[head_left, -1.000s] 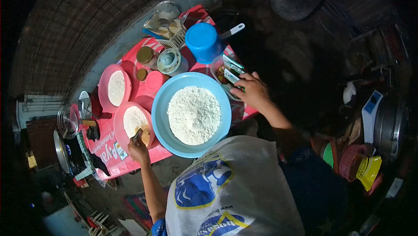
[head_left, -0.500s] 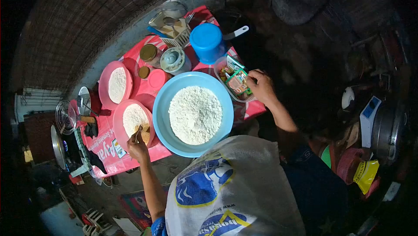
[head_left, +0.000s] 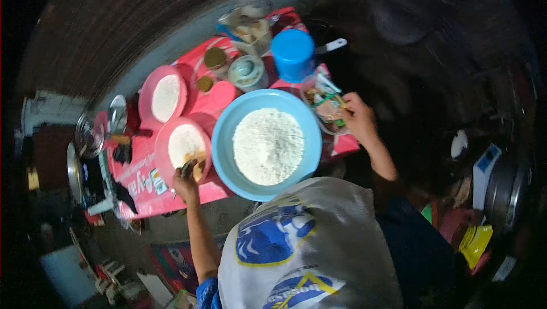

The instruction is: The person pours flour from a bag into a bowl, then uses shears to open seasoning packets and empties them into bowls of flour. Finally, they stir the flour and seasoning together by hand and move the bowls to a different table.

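My left hand (head_left: 186,186) is closed at the near rim of a pink bowl (head_left: 161,148), its fingers pinched on something dark and thin. The bowl holds white powder (head_left: 184,141) and a tan-brown heap (head_left: 198,165) beside the fingertips. My right hand (head_left: 360,120) is closed at the right side of a clear tub (head_left: 308,85) of small packets (head_left: 327,109). Its fingertips pinch something small and yellowish that blur hides. Between the hands stands a large light-blue basin (head_left: 221,161) with a mound of white powder (head_left: 268,146).
Behind the basin are a blue lidded container (head_left: 293,54), a whitish jar (head_left: 247,73) and a brown-lidded jar (head_left: 216,59). Another pink bowl (head_left: 146,98) of white powder stands at the left. A pink cloth (head_left: 142,198) covers the table.
The view has shifted, so the table items appear further right, and the picture is blurrier. Both hands stay beside the same containers. The packets' visible arrangement under my right hand has changed slightly.
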